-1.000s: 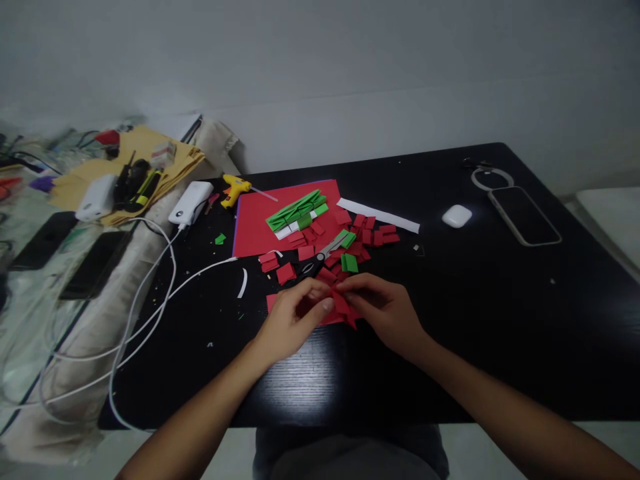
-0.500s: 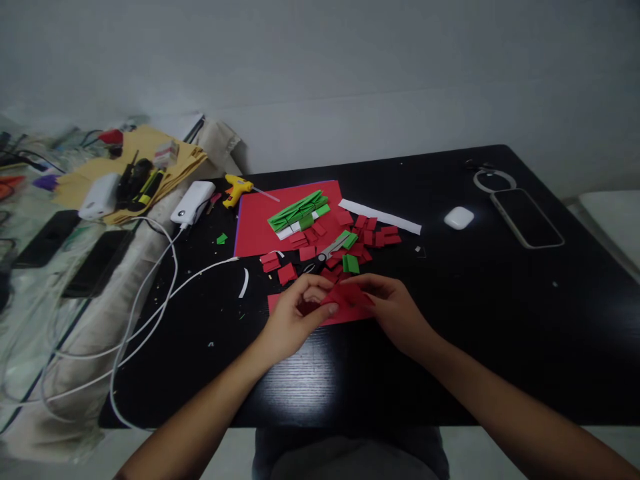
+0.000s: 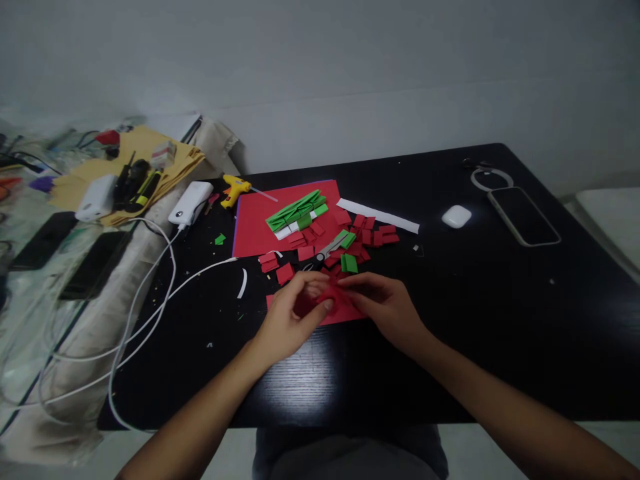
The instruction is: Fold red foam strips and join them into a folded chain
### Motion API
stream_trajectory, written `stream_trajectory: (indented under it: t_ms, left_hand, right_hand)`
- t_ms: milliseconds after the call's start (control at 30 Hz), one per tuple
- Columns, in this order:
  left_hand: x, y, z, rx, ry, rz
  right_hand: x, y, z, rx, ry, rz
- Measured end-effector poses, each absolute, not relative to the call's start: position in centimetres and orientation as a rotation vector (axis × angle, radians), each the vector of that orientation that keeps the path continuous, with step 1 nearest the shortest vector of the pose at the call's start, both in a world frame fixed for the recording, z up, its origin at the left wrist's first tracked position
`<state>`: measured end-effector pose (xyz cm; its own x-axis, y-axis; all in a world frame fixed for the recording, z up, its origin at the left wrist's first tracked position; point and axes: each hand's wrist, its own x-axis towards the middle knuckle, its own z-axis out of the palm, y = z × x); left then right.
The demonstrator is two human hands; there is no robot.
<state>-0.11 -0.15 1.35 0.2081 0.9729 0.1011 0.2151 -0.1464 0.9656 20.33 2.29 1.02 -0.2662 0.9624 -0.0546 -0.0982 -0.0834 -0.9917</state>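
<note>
- Counter (image 3: pixel 475 320): black surface; its near edge runs just ahead of the seated person.
- Left hand (image 3: pixel 290 320): fingers grasp the left side of a red paper piece (image 3: pixel 334 292), thumb nearest me.
- Right hand (image 3: pixel 387 303): fingers pinch the same piece from the right.
- Position of the piece: between both hands, above the near red sheet (image 3: pixel 350 315); its outline is blurred, so the exact fold cannot be told.
- Curved white scrap (image 3: pixel 243 283): on the counter, left of the left hand.
- Green folded piece (image 3: pixel 349 264): just beyond the hands, among red folded pieces (image 3: pixel 285 273).
- Scissors (image 3: pixel 329 251): among these pieces, black handles toward the left hand.
- White strip (image 3: pixel 380 216): slanted, beyond the pieces at right.
- Earbud case (image 3: pixel 457 216): white, well apart at right; phone (image 3: pixel 524 215) farther right.
- Far red sheet (image 3: pixel 253 223): carries a green folded stack (image 3: pixel 297 212).
- Glue gun (image 3: pixel 233 192): yellow, at the sheet's far left corner.
</note>
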Motion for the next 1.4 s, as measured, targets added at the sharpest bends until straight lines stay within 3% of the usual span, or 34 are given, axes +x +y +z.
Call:
stream_trajectory:
  t_ms: [200,300,867,1400]
  left_hand:
    - [-0.7,-0.3,2.1,1.849,1.189,1.135]
    - [-0.7,-0.6,2.5,1.987,1.103,1.123]
    - [-0.2,-0.4,2.0,2.110,1.306,1.051]
    - [0.8,-1.1,2.0,1.995,1.308,1.207]
  right_hand:
    - [19.8,1.5,0.6,-0.958,-1.690,0.879]
    - [19.7,1.3,0.4,-0.926,-1.767,0.721]
    - [19.8,1.7,0.4,-1.148,-1.568,1.040]
    - [19.7,1.6,0.0,-1.091,-1.756,0.830]
